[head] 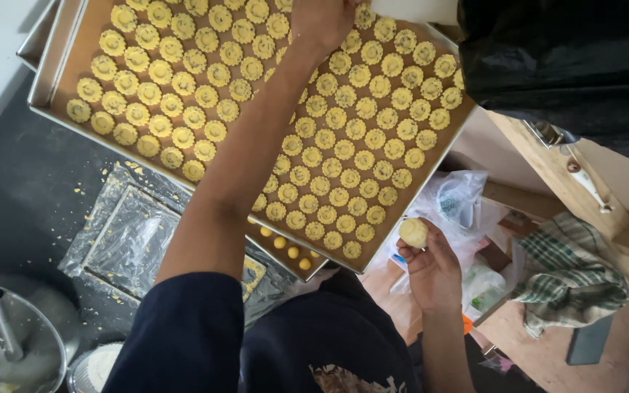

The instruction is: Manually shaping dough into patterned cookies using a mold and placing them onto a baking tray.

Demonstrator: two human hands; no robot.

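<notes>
my left hand (pixel 322 25) reaches to twelve o'clock over the cookie tray (pixel 52 69), fingers hidden, while my right hand (pixel 431 266) gently pinches a dough ball (pixel 413 233), best held lightly.

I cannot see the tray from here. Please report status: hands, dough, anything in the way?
Left hand reaching over cookie tray, grip hidden. Right hand holds dough ball. Nothing in the way.

Dark navy top, short sleeves — pale print on front, bare forearms
</notes>
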